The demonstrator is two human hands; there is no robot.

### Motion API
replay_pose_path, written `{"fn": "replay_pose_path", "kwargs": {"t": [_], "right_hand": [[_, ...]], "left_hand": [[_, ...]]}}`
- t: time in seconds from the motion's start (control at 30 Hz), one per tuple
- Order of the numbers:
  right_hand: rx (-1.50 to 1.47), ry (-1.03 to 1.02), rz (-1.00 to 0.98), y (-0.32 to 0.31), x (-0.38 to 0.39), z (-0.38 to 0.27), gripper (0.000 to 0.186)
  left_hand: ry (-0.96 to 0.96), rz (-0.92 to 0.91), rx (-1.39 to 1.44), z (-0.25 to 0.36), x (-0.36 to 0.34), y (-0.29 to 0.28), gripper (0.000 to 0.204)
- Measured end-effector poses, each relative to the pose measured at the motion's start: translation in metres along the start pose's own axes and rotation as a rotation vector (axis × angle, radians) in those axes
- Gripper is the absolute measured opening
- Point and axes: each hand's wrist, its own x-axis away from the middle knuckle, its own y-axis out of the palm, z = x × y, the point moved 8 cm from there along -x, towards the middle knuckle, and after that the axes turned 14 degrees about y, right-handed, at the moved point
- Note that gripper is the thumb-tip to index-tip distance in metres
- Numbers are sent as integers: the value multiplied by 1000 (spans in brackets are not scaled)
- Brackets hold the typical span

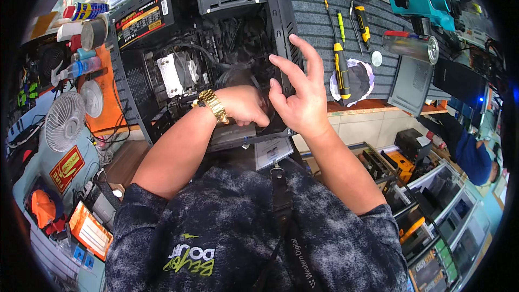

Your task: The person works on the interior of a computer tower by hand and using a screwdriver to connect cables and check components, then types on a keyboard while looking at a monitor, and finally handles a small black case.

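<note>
A black computer case (278,8) lies with its side off on the bench, its inside facing up. Reaching into its lower part is my left hand (246,104), with a gold watch (213,106) on the wrist. The fingers curl downward near the frame, and whatever they hold is hidden beneath them. My right hand (303,97) hovers over the right edge of the case, fingers spread and nothing in them. Inside, a power supply (143,21) fills the upper left corner. A silver metal plate (170,75) sits on the motherboard, with dark cables beside it.
Right of the case, a yellow-black screwdriver (340,70) rests on a cloth pad (359,84), beside slimmer drivers. A clear jar (411,47) lies nearby. At left stand a white fan (66,116) and a spray can (86,11). Another person (476,154) is at far right.
</note>
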Motion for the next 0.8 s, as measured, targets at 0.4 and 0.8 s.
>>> {"fn": "replay_pose_path", "kwargs": {"t": [0.4,0.8], "right_hand": [[8,-22,44,-3,1,-3,47],[31,194,79,-1,3,4,90]], "left_hand": [[12,-9,88,-1,0,5,31],[379,847,-408,47,174,-14,25]]}}
